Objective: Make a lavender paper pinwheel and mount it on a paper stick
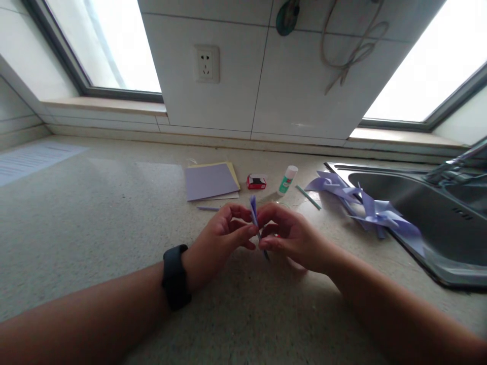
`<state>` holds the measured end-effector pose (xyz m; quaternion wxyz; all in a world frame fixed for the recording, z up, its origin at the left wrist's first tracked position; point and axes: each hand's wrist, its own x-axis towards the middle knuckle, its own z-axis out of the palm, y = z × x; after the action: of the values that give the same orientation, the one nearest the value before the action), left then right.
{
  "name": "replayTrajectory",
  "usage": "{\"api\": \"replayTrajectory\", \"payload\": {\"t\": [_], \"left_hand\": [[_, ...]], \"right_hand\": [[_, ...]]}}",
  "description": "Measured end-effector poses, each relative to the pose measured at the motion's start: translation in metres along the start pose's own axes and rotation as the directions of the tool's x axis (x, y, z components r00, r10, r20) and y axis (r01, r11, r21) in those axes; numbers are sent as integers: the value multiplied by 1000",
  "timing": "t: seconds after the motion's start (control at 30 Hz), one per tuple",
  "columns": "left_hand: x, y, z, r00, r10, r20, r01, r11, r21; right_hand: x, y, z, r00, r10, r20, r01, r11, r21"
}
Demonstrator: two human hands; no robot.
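Note:
A narrow piece of purple paper (pixel 253 204), seen almost edge-on, stands upright between my two hands above the counter. My left hand (pixel 233 229), with a dark watch on its wrist, pinches it from the left between thumb and fingers. From the right, my right hand (pixel 288 232) has its thumb and fingertips closed on the same paper. Part of the paper is hidden by the fingers. Just beyond the hands are a glue stick (pixel 287 180) with a white cap, a small red box (pixel 256 182) and a thin green stick (pixel 308 197).
A stack of purple and yellow paper sheets (pixel 211 181) lies behind my left hand. Purple paper pinwheels (pixel 375 213) rest at the rim of the steel sink (pixel 452 276) on the right. A printed sheet (pixel 34 158) lies far left. A wall socket (pixel 206 64) is above.

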<state>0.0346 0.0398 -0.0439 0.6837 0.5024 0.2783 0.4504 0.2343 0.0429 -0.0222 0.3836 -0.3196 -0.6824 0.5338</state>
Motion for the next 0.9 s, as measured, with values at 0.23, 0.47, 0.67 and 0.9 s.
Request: {"api": "replayTrajectory", "payload": {"t": [0.23,0.47,0.67,0.9], "left_hand": [[0,-1,-1,999,28,20,-27,999,-36],[-3,1,3,999,27,-20,-29,996,-84],[0,4,3,984,-73,-164,51,990,-134],[3,8,-1,976,-78,-203,58,993,-102]], "right_hand": [[-3,5,-3,999,48,12,-49,997,58],[-2,-2,-7,998,55,-35,-54,998,27],[2,4,-22,970,62,-234,-89,990,-108],[5,5,-37,950,31,-311,-83,984,-156]]}}
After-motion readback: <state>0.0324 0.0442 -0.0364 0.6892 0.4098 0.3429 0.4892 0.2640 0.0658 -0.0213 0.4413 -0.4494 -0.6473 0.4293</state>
